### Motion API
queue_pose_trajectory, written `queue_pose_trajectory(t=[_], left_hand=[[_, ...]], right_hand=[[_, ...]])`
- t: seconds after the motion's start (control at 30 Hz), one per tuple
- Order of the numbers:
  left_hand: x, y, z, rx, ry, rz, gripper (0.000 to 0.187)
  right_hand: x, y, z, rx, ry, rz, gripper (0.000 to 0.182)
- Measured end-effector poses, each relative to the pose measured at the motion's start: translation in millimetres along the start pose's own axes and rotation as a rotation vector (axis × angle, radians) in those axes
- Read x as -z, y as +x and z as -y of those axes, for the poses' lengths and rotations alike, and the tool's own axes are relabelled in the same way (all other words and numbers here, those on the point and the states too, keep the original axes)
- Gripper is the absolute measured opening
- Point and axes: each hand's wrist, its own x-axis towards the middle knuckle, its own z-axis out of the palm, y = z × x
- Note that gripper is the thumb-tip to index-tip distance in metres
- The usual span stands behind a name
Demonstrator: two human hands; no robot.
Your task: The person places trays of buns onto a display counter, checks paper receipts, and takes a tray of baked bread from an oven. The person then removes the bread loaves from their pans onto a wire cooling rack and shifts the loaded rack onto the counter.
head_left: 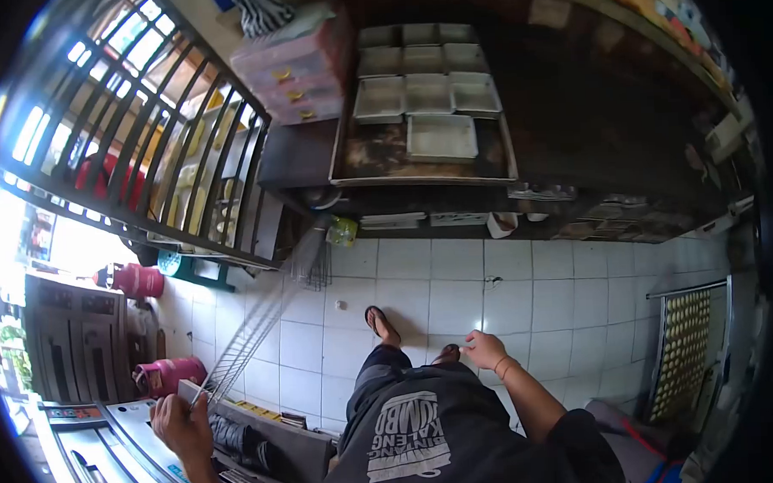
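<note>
At the lower left, my left hand [182, 426] is closed at the near end of a long wire rack [257, 323]. The rack slants up and away over the floor toward the counter; its far end is smeared by motion. A small pale flat piece [190, 390] shows beside the fingers, and I cannot make out what it is. My right hand [486, 352] hangs in front of my body above the tiles, fingers loosely bent and apart, with nothing visible in it.
On the dark counter [604, 123] ahead, a large baking tray [375, 161] carries several rectangular tins [441, 137]. Left of it stand pink plastic drawers [295, 74] and a slatted wooden partition [127, 123]. Pink gas cylinders [171, 376] and a metal appliance [121, 447] are at left.
</note>
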Motion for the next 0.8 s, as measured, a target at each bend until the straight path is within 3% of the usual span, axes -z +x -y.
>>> queue_pose_trajectory(t=[0.23, 0.3, 0.33, 0.47, 0.53, 0.57, 0.63, 0.67, 0.8], left_hand=[[12, 23, -166, -0.375, -0.362, 0.122, 0.040], [3, 33, -211, -0.456, -0.625, 0.137, 0.039], [0, 38, -235, -0.406, -0.733, 0.188, 0.037], [-13, 52, -344, -0.257, -1.138, 0.378, 0.033], [-28, 59, -389, -0.243, -1.378, 0.453, 0.033], [-35, 65, -411, -0.251, -1.390, 0.452, 0.033], [-51, 77, -453, -0.080, -1.660, 0.643, 0.033], [-61, 81, -473, -0.087, -1.675, 0.641, 0.033], [-116, 111, -558, -0.028, -1.542, 0.442, 0.036]], right_hand=[[-26, -54, -72, -0.056, 0.245, -0.072, 0.037], [-38, -68, -97, -0.068, 0.558, 0.081, 0.036], [-40, -75, -108, -0.085, 0.580, 0.046, 0.036], [-12, -117, -115, -0.092, 1.742, 0.027, 0.029], [-10, -97, -130, 0.259, 2.254, 0.023, 0.028], [20, -98, -120, 0.266, 2.249, 0.007, 0.028], [104, -108, -95, 0.621, 2.509, -0.084, 0.024], [117, -101, -107, 0.630, 2.496, -0.096, 0.024], [177, -49, -179, 0.650, 2.412, -0.526, 0.014]])
